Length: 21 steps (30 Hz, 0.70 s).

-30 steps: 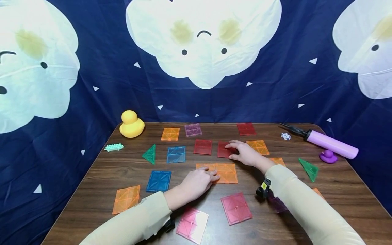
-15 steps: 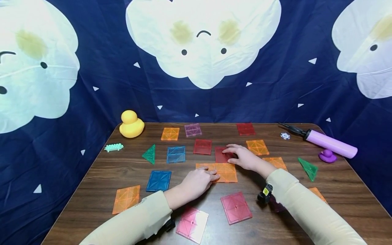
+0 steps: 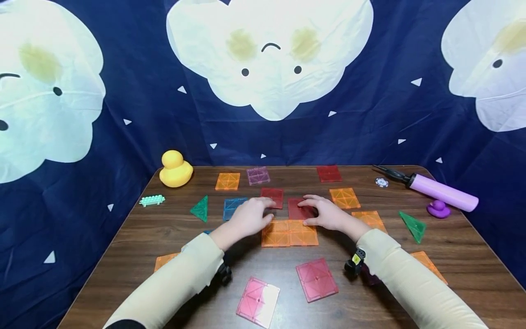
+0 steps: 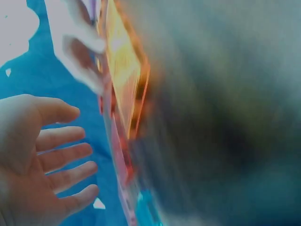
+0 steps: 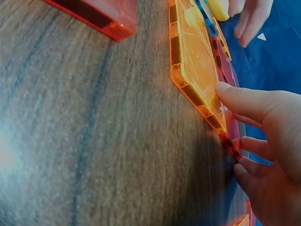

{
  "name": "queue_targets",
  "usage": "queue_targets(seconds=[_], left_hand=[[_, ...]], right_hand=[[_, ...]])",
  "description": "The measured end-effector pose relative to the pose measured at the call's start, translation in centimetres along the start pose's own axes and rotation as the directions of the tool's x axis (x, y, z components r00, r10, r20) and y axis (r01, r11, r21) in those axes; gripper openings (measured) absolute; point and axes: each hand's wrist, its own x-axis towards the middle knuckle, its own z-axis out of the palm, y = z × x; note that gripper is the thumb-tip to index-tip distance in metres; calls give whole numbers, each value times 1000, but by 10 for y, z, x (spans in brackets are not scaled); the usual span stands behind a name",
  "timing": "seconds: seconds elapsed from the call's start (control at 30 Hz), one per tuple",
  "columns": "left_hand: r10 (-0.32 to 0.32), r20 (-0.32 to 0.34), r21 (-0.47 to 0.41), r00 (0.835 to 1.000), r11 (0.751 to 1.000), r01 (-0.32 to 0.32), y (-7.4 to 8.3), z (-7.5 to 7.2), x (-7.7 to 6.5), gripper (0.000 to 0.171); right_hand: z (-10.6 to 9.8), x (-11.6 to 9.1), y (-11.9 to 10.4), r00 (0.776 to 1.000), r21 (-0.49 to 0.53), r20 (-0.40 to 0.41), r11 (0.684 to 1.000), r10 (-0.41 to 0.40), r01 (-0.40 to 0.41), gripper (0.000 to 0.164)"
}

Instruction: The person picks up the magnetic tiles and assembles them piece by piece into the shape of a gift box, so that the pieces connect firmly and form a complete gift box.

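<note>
Two orange square magnetic tiles (image 3: 276,236) lie side by side at the table's middle. Just beyond the right one, a red magnetic tile (image 3: 294,209) touches or nearly touches its far edge. My right hand (image 3: 326,214) holds this red tile, fingers curled at its edges; in the right wrist view the thumb (image 5: 228,94) lies over the orange tile's edge. My left hand (image 3: 249,215) hovers with spread fingers (image 4: 66,157), holding nothing, near a second red tile (image 3: 276,196) farther back. It partly covers a light blue tile (image 3: 231,208).
Pink tiles (image 3: 317,279) lie nearer me. More orange tiles (image 3: 344,197) and green triangles (image 3: 413,226) are scattered around. A yellow duck (image 3: 176,169) stands back left; a lilac pump (image 3: 444,192), purple duck (image 3: 439,209) and poker chip (image 3: 381,182) are at right.
My right hand has drawn the red tile toward me and slightly left, up to the orange pair. My left hand has lifted off the left orange tile and moved back toward the other red tile.
</note>
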Motion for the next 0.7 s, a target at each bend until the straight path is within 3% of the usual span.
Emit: queue_targets(seconds=[0.2,0.37,0.7], left_hand=[[-31,97,27,995,999,28,-17,-2,16,51],[-24,177,65,984,998,12,-22,4,17,52],[18,173,82,985,996,-33,-14,15,4,50]], right_hand=[[1,0,-1,1000,1,0,1000,7,-7,56],[2,1,1,1000,9,-6,1000,3,-3,56],[5,2,4,1000,15,-2,1000,21,-21,56]])
